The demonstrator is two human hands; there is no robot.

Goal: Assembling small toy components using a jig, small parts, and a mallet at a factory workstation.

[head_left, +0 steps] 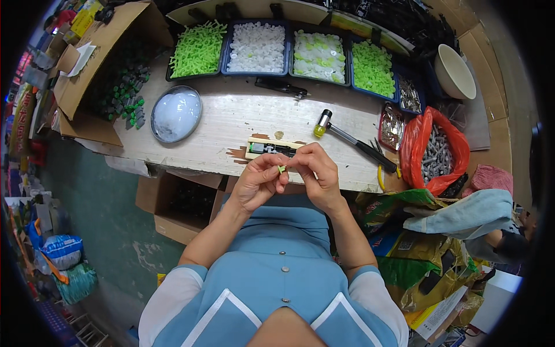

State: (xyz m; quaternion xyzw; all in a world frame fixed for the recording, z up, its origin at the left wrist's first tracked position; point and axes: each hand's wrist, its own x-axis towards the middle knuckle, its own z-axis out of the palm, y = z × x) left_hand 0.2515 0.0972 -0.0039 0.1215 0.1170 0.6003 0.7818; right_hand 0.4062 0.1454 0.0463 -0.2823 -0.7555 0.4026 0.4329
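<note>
Both my hands meet over the front edge of the worktable. My left hand point(257, 182) pinches a small light-green plastic part point(282, 169) between thumb and fingers. Close against it, the fingertips of my right hand point(319, 176) are pressed together; whatever they grip is too small to make out. Just beyond my fingers lies a wooden holder point(252, 148) with a dark and grey assembly in it, partly covered by my hands. A hammer point(355, 141) with a yellow head end and black handle rests to the right of it.
Trays of light-green parts point(198, 49) and white parts point(257, 49) line the table's back. A round dish point(176, 114) stands left, near grey-green pieces point(127, 92) by a cardboard box. On the right are a red bag point(411, 151) of metal parts and a cream bowl point(455, 70).
</note>
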